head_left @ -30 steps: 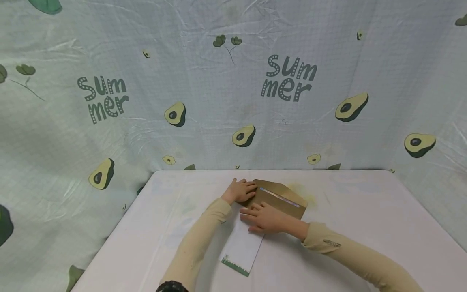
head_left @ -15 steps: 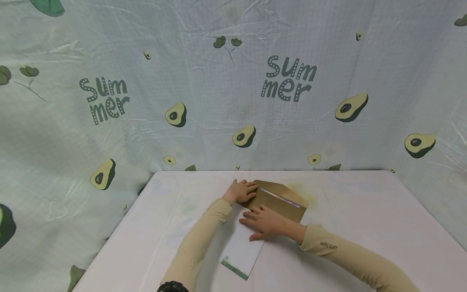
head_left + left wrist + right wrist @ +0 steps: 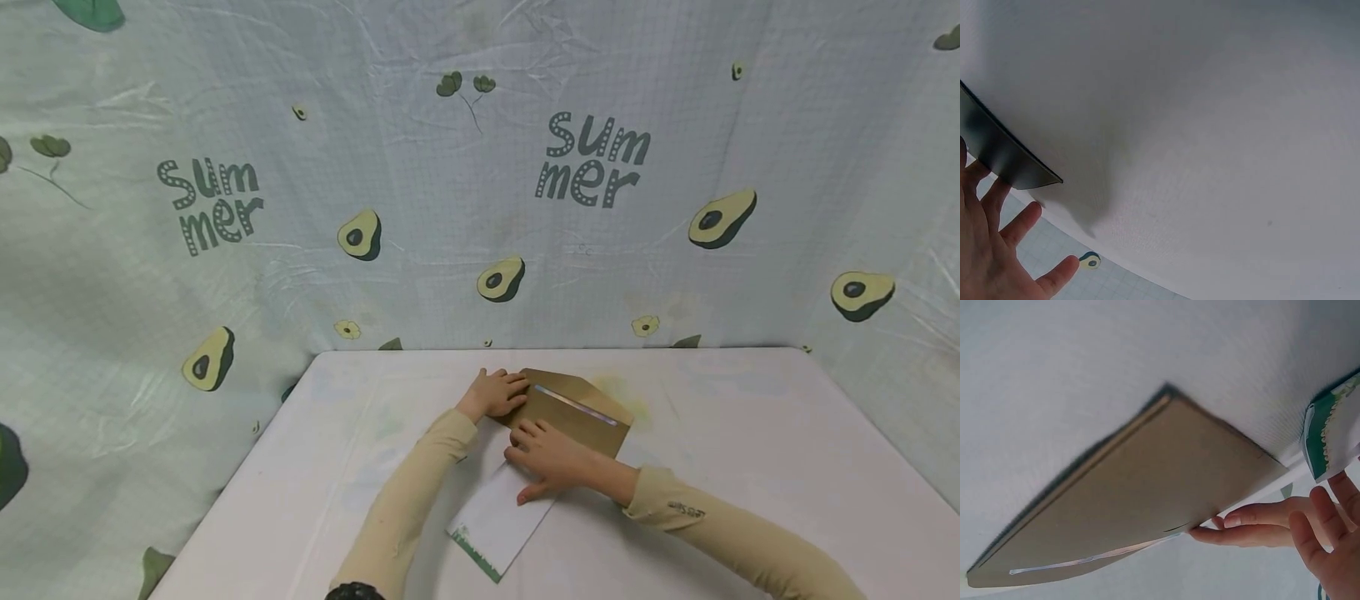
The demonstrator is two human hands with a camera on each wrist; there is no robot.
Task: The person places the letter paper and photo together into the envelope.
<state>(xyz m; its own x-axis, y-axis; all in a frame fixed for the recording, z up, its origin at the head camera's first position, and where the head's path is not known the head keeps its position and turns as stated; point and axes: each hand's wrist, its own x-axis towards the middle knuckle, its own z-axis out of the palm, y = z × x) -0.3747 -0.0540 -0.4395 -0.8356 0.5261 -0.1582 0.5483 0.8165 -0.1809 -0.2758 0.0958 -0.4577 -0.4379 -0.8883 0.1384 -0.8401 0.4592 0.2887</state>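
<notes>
On the near side of the table (image 3: 712, 417), a white sheet with a green edge (image 3: 495, 525) lies aslant, outside the envelope. Right hand (image 3: 551, 458) on it, thumb held away from the fingers; cannot tell if it pinches. Just beyond: brown envelope (image 3: 592, 433), left hand (image 3: 495, 393) spread on its left end. Flap (image 3: 585, 393) unfolded, not yet down; work judged part-way. Farthest, printed cloth (image 3: 420, 183).

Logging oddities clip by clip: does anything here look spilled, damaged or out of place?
Yes: a yellowish patch on the table, beside the open flap of the brown envelope, stands out from the paler surface around it. It could be a stain, but I cannot tell.
</notes>
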